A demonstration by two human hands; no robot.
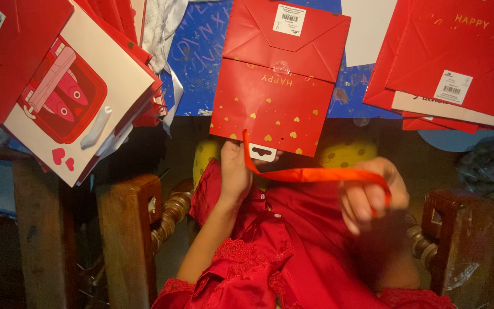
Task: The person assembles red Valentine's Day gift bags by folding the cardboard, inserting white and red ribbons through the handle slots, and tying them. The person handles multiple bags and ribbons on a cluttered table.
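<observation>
The left hand [234,171] grips the lower edge of a flat red paper gift bag with gold hearts [275,91]. The right hand [373,191] is closed around a red satin ribbon [310,174], which runs to the bag's edge.

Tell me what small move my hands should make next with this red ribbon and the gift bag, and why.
Probably draw the ribbon gently further to the right with the right hand. It already runs taut from the top edge of the flat red bag, which the left hand pins there beside the white hang tab. The pictures do not show how much ribbon is left to pull.
</observation>
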